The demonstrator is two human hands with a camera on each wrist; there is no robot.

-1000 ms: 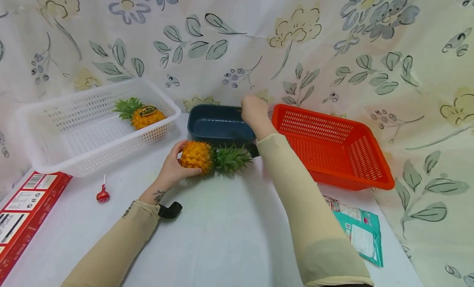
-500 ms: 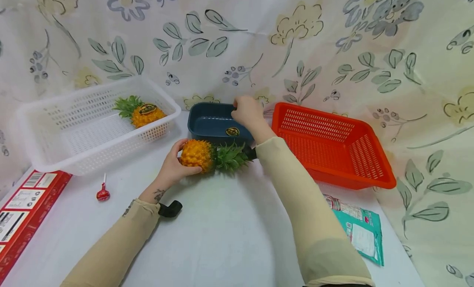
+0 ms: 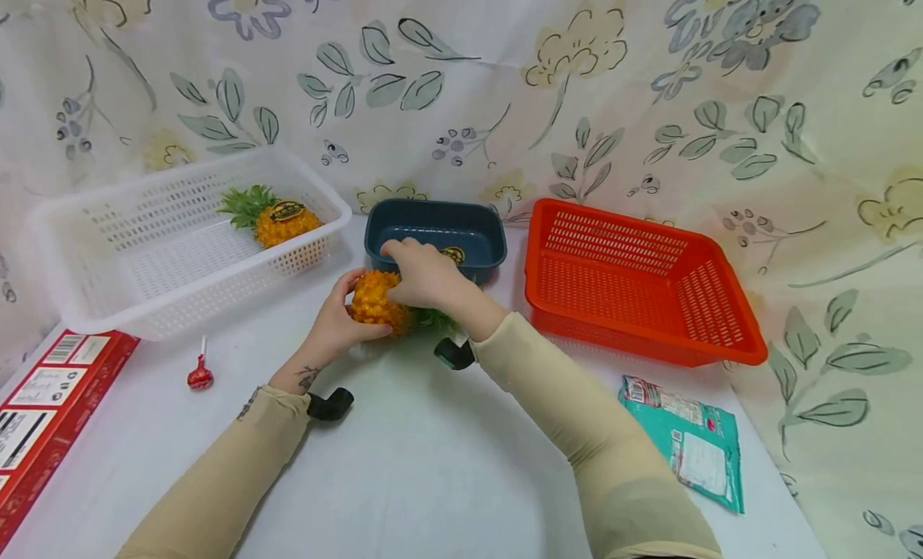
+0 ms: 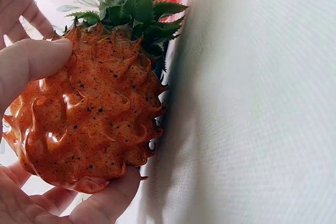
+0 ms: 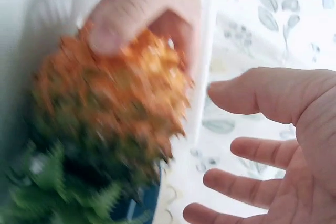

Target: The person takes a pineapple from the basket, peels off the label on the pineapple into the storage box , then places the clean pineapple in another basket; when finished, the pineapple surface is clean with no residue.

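Observation:
My left hand (image 3: 337, 323) grips the rear end of an orange toy pineapple (image 3: 375, 301), its thumb and fingers round the spiky body. In the left wrist view the pineapple (image 4: 94, 114) has green leaves pointing away. Above it my right hand (image 3: 433, 277) reaches over, hiding most of the leaves in the head view. The right wrist view has the right hand (image 5: 310, 129) with fingers spread and loosely bent, apart from the fruit. Behind the pineapple is a dark blue basin (image 3: 497, 243), with a black-and-gold label (image 3: 454, 255) inside it.
To the left, a white basket (image 3: 180, 291) holds a second, labelled pineapple (image 3: 284, 224). On the right are a red basket (image 3: 634, 331) and a teal packet (image 3: 692, 451). A lollipop (image 3: 200, 375) and a red box (image 3: 54, 415) lie at left.
My right hand has let go of the label in the blue basin and moved left and toward me, over the pineapple. The left hand has kept its grip in place.

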